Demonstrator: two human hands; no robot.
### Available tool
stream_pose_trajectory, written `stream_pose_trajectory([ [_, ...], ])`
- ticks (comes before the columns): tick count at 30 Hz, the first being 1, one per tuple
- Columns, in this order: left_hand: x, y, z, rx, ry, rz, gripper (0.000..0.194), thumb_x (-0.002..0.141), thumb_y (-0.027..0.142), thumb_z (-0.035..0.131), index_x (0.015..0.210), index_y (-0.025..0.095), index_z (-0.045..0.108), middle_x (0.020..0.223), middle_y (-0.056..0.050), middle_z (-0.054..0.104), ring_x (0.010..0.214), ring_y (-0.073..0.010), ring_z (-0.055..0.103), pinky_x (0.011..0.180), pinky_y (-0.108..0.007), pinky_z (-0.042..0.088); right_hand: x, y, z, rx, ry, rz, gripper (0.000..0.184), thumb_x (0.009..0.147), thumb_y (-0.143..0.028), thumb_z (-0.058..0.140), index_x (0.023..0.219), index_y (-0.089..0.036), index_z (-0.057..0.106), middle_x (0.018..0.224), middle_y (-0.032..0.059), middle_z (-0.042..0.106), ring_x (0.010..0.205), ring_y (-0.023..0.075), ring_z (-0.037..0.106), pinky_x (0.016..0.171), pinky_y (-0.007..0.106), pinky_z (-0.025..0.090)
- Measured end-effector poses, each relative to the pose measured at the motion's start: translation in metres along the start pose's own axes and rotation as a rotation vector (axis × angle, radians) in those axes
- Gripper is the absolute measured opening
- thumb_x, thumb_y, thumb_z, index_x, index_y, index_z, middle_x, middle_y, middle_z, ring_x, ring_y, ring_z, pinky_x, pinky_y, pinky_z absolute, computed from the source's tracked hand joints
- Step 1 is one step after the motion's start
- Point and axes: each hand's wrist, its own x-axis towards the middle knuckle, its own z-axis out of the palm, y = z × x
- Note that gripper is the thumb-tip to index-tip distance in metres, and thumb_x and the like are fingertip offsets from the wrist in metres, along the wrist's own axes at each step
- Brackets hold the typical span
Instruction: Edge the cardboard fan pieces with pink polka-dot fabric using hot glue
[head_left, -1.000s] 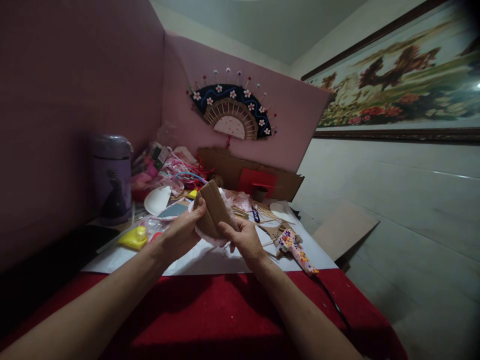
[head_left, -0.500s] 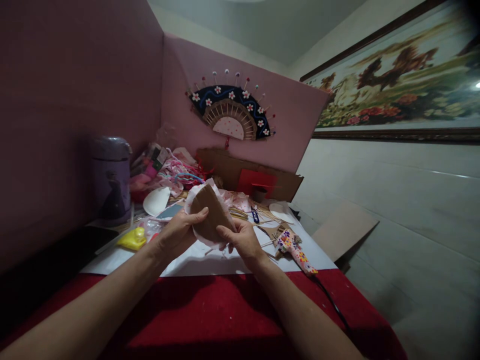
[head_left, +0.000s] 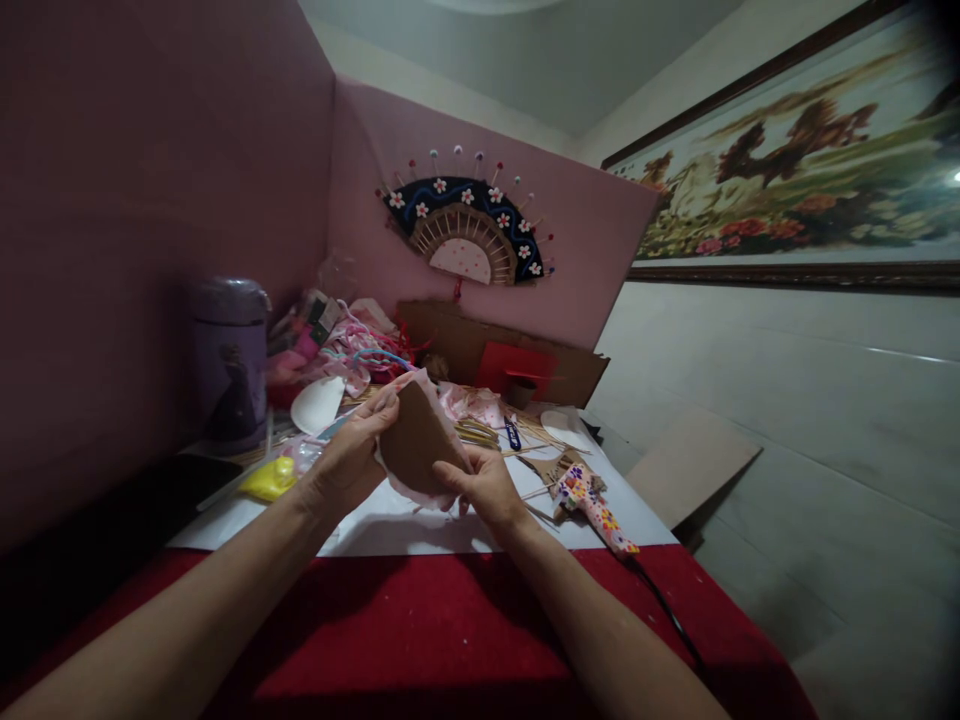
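Between my hands, above the white sheet, is a brown cardboard piece [head_left: 417, 440] with pale pink fabric [head_left: 452, 425] showing round its edge. My left hand [head_left: 358, 440] grips its upper left edge, thumb near the rim and fingers mostly hidden behind. At the lower right corner my right hand [head_left: 486, 487] pinches the piece, thumb on the cardboard face. The piece is tilted, its bare brown side toward me. A flower-patterned glue gun [head_left: 596, 505] lies on the table to the right of my right hand.
A purple flask [head_left: 229, 365], white paper shape [head_left: 318, 404] and yellow bag [head_left: 270, 480] stand or lie at left. Behind are sticks, a blue-handled cutter [head_left: 511, 433] and a dark cup [head_left: 520, 390]. A decorated fan [head_left: 466, 225] hangs on the pink panel. Red cloth [head_left: 390, 620] covers the front.
My left thumb has moved from the cardboard's middle up to its upper left edge. More of the brown face now shows. My right hand keeps its pinch at the lower corner.
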Motion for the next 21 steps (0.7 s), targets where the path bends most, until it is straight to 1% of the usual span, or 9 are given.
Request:
stream_pose_trajectory([
  [3,-0.0022,0.0016,0.0015,0.011,0.014,-0.022,0.032,0.078,0.019,0.061,0.110,0.022,0.065,0.101,-0.003,0.070,0.088,-0.0165,0.062,0.070,-0.021,0.050,0.0007,0.0019,-0.0010,-0.008,-0.002,0.004,0.033,0.064,-0.044,0.070,0.071,-0.014,0.057,0.049,-0.0037,0.058,0.035,0.0093,0.054,0.028,0.015,0.031],
  [5,-0.0036,0.0025,0.0018,0.027,0.010,-0.035,0.031,0.078,0.020,0.062,0.109,0.022,0.065,0.103,-0.003,0.070,0.089,-0.0166,0.062,0.070,-0.021,0.050,0.0009,0.0021,-0.0015,-0.011,0.001,0.007,0.035,0.063,-0.045,0.071,0.070,-0.014,0.056,0.049,-0.0038,0.057,0.035,0.0096,0.054,0.028,0.015,0.031],
  [7,-0.0038,0.0023,0.0012,0.044,-0.008,-0.040,0.032,0.076,0.019,0.064,0.108,0.022,0.066,0.102,-0.003,0.070,0.086,-0.0157,0.063,0.069,-0.021,0.050,0.0007,0.0017,-0.0016,-0.013,0.006,0.011,0.036,0.062,-0.046,0.071,0.070,-0.014,0.057,0.049,-0.0035,0.058,0.035,0.0097,0.054,0.028,0.015,0.031],
  [10,-0.0025,0.0001,-0.0006,0.063,-0.020,-0.051,0.031,0.073,0.019,0.067,0.104,0.020,0.067,0.093,-0.003,0.071,0.076,-0.0150,0.063,0.068,-0.023,0.051,0.0000,0.0002,-0.0016,-0.021,0.007,0.012,0.036,0.062,-0.046,0.070,0.070,-0.014,0.057,0.050,-0.0034,0.058,0.035,0.0099,0.054,0.028,0.015,0.031],
  [13,-0.0007,-0.0021,-0.0018,0.054,0.028,-0.048,0.028,0.070,0.020,0.070,0.098,0.017,0.068,0.085,-0.003,0.071,0.070,-0.0147,0.062,0.065,-0.024,0.051,-0.0004,-0.0014,-0.0014,-0.049,0.018,0.006,0.033,0.062,-0.044,0.070,0.069,-0.014,0.057,0.050,-0.0038,0.057,0.034,0.0093,0.053,0.028,0.016,0.031],
  [17,0.0007,-0.0017,-0.0022,0.054,0.092,-0.027,0.025,0.069,0.022,0.071,0.093,0.015,0.069,0.081,-0.003,0.071,0.066,-0.0135,0.061,0.061,-0.022,0.049,-0.0007,-0.0020,-0.0005,-0.113,0.033,0.000,0.029,0.064,-0.041,0.068,0.071,-0.014,0.059,0.049,-0.0030,0.058,0.034,0.0091,0.052,0.028,0.016,0.032],
  [21,0.0023,-0.0004,-0.0023,0.081,0.155,0.031,0.021,0.066,0.020,0.073,0.086,0.016,0.071,0.080,-0.002,0.071,0.068,-0.0130,0.060,0.059,-0.020,0.046,-0.0012,-0.0015,0.0011,-0.111,0.026,-0.002,0.027,0.064,-0.039,0.068,0.070,-0.014,0.059,0.048,-0.0024,0.059,0.033,0.0091,0.052,0.028,0.016,0.033],
])
